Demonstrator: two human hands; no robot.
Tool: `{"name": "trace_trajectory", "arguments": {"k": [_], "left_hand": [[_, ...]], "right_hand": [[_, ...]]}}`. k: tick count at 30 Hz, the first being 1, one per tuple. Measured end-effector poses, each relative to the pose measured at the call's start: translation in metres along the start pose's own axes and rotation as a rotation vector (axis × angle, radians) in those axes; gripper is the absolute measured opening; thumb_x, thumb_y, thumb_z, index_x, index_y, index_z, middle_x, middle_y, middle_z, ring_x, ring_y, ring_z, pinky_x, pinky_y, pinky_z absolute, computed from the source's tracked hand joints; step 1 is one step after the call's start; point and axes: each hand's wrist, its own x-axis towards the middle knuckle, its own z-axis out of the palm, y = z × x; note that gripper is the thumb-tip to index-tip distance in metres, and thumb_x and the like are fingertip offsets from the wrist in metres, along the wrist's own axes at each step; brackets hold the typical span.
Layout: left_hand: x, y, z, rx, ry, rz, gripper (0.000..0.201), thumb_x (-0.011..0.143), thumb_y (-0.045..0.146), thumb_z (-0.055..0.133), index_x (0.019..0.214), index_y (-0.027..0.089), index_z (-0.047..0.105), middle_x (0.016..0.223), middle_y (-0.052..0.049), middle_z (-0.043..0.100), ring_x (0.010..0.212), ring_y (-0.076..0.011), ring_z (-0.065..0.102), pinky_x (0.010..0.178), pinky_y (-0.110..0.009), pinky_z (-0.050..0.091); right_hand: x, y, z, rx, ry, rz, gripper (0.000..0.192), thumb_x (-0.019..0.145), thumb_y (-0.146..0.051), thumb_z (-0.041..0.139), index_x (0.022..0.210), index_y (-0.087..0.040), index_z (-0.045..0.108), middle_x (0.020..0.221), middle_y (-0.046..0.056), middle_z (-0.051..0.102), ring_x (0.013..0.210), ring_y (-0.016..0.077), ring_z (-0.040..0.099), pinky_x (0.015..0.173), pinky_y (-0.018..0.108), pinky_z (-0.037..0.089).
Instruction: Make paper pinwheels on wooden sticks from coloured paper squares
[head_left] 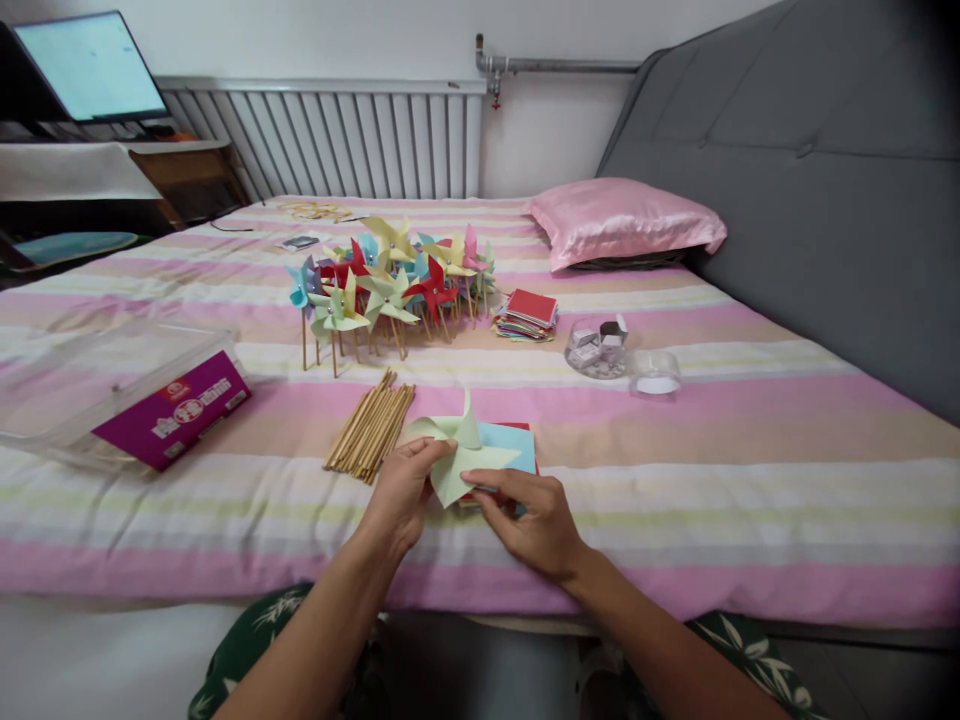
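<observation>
Forearms (319, 630) lay nearest. Left hand (405, 487) pinched green pinwheel (465, 462) near centre, likely securing folds; right hand (534, 517) pinched its lower edge. Sticks (371, 430) lay close, presumably for reach.

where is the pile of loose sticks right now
In the head view, the stick pile lies on the striped bedcover, left of and beyond the left hand, nearer the camera than the pinwheels.

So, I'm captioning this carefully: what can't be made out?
All in the head view:
Pale green paper: partly covered by the left hand.
Blue sheet: partly hidden by that paper and the right hand.
Purple label: fine print too small.
Screen: contents too blurred.
</observation>
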Motion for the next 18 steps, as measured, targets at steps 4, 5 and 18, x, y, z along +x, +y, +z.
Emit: {"name": "trace_trajectory", "arguments": {"k": [4,5,18], "left_hand": [[-0.002,-0.003,0.002,0.0,-0.004,-0.005,0.024,0.055,0.018,0.074,0.05,0.014,0.05,0.047,0.005,0.053,0.045,-0.0068,0.047,0.044,-0.018,0.037],[-0.002,-0.004,0.002,0.004,-0.002,-0.004,0.025,0.055,0.018,0.074,0.05,0.014,0.049,0.047,0.005,0.052,0.044,-0.0065,0.046,0.044,-0.018,0.036],[-0.004,-0.011,0.005,0.099,0.004,0.042,0.028,0.056,0.024,0.074,0.051,0.015,0.048,0.046,0.006,0.046,0.042,-0.0051,0.038,0.042,-0.018,0.028]], "right_hand": [[0.001,0.001,-0.001,0.011,0.021,-0.04,0.023,0.078,-0.014,0.058,0.094,-0.024,0.069,0.079,0.001,0.073,0.063,0.0128,0.065,0.061,0.023,0.05],[0.001,0.001,-0.002,0.014,0.03,-0.044,0.022,0.077,-0.013,0.059,0.092,-0.024,0.07,0.078,0.001,0.073,0.063,0.0127,0.065,0.06,0.022,0.05],[0.003,-0.002,0.001,0.328,0.096,0.283,0.009,0.075,-0.028,0.065,0.076,-0.02,0.069,0.066,0.001,0.069,0.049,0.0116,0.062,0.048,0.021,0.049]]}}
